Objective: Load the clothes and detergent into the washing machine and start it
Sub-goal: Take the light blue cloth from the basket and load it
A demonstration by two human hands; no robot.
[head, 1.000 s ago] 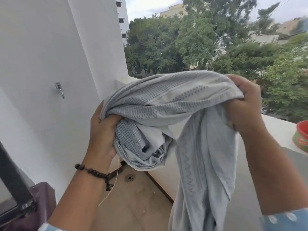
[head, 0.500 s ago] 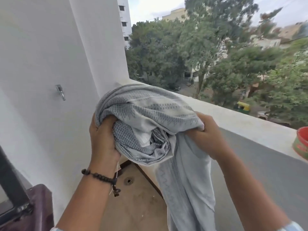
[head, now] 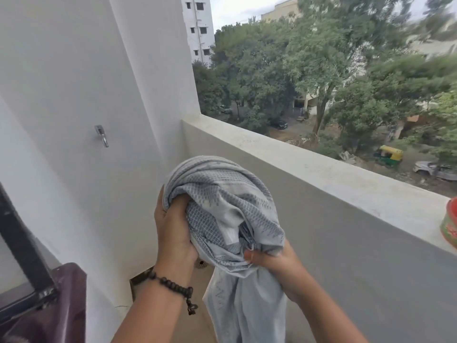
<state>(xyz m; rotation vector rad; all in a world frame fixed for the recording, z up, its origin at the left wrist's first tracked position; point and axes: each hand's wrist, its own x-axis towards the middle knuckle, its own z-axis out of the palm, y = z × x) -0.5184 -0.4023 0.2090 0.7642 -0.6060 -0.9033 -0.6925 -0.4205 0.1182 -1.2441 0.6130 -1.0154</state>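
Because loose cloth trails, your left hand [head: 173, 226] and right hand [head: 267, 256] both grip the grey cloth [head: 222, 206] mid-frame, bunching it for loading.

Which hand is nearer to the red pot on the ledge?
Right. The right hand grips the grey cloth low, on the red pot's side; the left hand grips it farther away.

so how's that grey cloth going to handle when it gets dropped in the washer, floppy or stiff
Probably floppy: the grey cloth bunches in soft folds between the left hand and right hand, and its tail hangs limp below. It looks thin, so likely light. The loose tail may trail or snag.
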